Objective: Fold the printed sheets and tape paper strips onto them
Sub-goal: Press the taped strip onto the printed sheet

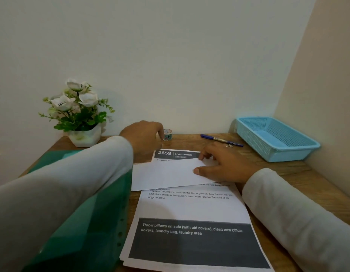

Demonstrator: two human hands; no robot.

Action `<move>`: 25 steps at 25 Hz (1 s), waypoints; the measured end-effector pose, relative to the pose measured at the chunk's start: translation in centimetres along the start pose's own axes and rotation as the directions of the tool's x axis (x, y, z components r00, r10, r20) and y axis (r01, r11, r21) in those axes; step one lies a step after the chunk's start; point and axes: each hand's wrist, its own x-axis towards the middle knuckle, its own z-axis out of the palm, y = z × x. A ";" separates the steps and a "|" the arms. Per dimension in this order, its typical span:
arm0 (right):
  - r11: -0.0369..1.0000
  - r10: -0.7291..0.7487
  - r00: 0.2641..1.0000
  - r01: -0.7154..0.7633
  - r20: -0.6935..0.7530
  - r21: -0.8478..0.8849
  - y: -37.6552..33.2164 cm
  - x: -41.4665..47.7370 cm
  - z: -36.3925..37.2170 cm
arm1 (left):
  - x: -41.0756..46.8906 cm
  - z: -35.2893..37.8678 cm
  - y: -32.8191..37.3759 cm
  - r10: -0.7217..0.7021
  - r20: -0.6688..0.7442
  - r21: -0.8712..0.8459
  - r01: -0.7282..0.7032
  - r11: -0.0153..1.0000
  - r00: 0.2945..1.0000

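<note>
taping step. right hand [223,165] flat, pins strip [166,174] on sheet [190,209]; left hand [144,137] curled, tape [167,134] at its fingertips, hold unclear. next: pinch tape firmly.

Printed sheets [190,209] lie stacked flat on the desk [288,173], a dark band of white text at the near end, the header "2659 LIVING ROOM" at the far end; a blank white strip [166,173] lies slantwise across their upper part, overhanging the left edge; a small patterned tape roll [167,134] stands just beyond them
</note>
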 end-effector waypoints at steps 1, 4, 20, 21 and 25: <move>1.000 -0.001 1.000 0.001 0.008 0.008 0.1 0.2 0.0 | 1.1 0.7 0.0 -0.012 -0.013 0.032 0.013 0.999 1.000; 0.999 0.004 1.000 -0.005 0.023 0.041 0.5 0.3 0.0 | 3.5 2.6 0.4 -0.043 -0.013 0.104 0.044 0.994 0.999; 0.998 0.022 1.000 -0.022 0.003 0.061 0.5 0.4 0.0 | -0.8 2.3 2.9 0.111 -0.162 -0.058 -0.122 0.991 0.980; 0.997 0.025 1.000 -0.024 -0.016 0.068 0.5 0.4 0.1 | -1.8 2.7 3.2 0.136 -0.176 -0.082 -0.152 0.985 0.975; 0.960 0.002 0.990 0.038 -0.143 0.276 0.0 0.5 0.7 | -4.0 4.8 3.7 0.178 -0.215 -0.198 -0.221 0.955 0.960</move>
